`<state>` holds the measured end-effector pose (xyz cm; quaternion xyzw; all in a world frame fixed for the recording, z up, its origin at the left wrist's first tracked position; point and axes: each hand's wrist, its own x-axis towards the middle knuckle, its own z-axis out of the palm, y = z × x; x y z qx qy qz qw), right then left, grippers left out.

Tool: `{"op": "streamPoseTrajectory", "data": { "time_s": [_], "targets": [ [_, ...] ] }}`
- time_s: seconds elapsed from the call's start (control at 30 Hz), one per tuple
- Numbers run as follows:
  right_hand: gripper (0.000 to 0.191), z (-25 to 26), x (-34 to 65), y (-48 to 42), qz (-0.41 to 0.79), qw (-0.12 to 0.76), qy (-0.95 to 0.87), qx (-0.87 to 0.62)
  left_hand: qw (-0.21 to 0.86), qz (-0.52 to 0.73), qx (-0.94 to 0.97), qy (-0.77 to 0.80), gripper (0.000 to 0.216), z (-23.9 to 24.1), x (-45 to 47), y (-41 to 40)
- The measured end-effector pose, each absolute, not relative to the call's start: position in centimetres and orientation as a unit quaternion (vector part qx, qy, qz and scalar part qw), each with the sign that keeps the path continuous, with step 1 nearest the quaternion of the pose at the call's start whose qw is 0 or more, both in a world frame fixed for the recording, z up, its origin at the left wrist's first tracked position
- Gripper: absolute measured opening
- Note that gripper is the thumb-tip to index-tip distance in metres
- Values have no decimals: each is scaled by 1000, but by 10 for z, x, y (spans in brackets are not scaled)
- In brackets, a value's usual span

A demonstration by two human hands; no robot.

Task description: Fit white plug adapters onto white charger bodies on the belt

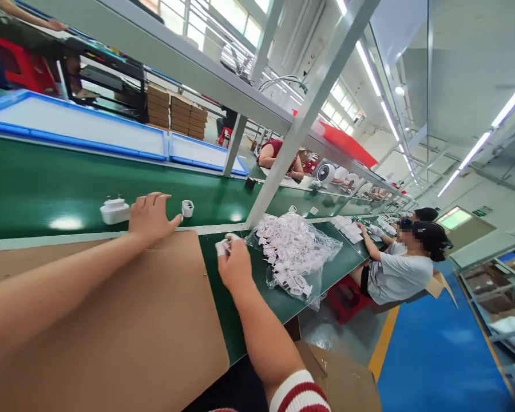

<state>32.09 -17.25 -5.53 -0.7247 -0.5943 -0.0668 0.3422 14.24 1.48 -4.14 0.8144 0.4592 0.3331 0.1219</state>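
Note:
My left hand [151, 216] reaches out over the far edge of a brown cardboard sheet [124, 326], fingers spread and holding nothing. Its thumb tip is close to a small white plug part [187, 208] on the green belt [34, 183]. A larger white charger [114, 210] lies just left of that hand. My right hand [234, 260] is closed on a small white part [222, 246] above the green bench. A clear plastic bag of white parts [294, 252] lies right of it.
Blue-rimmed trays [75, 129] sit beyond the belt, with stacked cardboard boxes [175, 111] behind. A slanted grey frame post [300, 120] rises from the bench. A seated person [397, 266] works further down the line; others sit across. A cardboard box [339, 377] stands on the floor.

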Motion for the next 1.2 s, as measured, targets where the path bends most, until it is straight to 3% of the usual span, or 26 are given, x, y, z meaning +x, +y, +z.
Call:
{"op": "streamPoseTrajectory", "data": {
  "time_s": [0.1, 0.17, 0.23, 0.33, 0.4, 0.47, 0.63, 0.8, 1.0, 1.1, 1.2],
  "targets": [
    [28, -62, 306, -170, -29, 220, -641, -735, 169, 262, 795, 520, 93, -39, 169, 28],
    [26, -67, 304, -169, -18, 161, -656, -738, 189, 227, 785, 544, 85, -35, 179, 35],
    [28, -71, 306, -166, -8, 166, -663, -730, 197, 215, 787, 544, 67, -29, 182, 38],
    [24, -76, 313, -163, 59, 309, -627, -713, 196, 224, 800, 521, 49, -24, 178, 33],
    [16, -76, 319, -160, 161, 446, -550, -687, 203, 236, 816, 488, 50, -25, 170, 21],
    [24, -74, 324, -158, 279, 554, -447, -644, 217, 244, 831, 450, 53, -30, 157, 3],
    [41, -63, 328, -158, 435, 644, -317, -544, 262, 247, 868, 342, 51, -50, 107, -72],
    [44, -55, 310, -169, 401, 590, -408, -570, 297, 264, 857, 327, 49, -73, 80, -125],
    [29, -45, 274, -187, 198, 467, -630, -588, 367, 316, 811, 329, 53, -86, 83, -122],
    [38, -44, 264, -189, 259, 471, -603, -589, 362, 325, 814, 316, 49, -88, 83, -119],
    [35, -48, 269, -186, 374, 496, -524, -582, 348, 331, 823, 302, 44, -89, 82, -119]
  ]
}}
